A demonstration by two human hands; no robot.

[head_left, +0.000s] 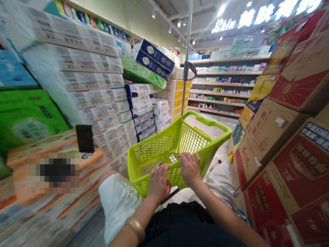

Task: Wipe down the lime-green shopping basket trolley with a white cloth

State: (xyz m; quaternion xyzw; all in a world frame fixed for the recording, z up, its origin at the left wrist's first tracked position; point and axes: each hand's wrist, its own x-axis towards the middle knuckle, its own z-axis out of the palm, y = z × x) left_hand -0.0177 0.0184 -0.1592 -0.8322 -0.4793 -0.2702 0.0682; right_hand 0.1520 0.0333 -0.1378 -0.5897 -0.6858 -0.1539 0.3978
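Observation:
A yellow-green plastic shopping basket (151,147) with perforated sides stands in front of my body, tilted in view. Over its near rim curl the fingers of my left hand (158,181), a gold bangle (135,229) round that wrist. My right hand (190,168) grips the same rim a little farther right, its thumb held apart. The basket's floor shows through as a grid of holes. Behind it a thin grey pole (185,89) rises, with a dark loop-shaped fitting (190,71) partway up. White-clothed legs (120,199) flank the basket.
Stacked white packs (102,92) and orange packs (59,154) rise on the left, with a dark phone-like object (84,138) against them. Blue boxes (154,61) lean atop a green pack. Red and brown cartons (303,151) line the right. Product shelves (221,72) stand at the back.

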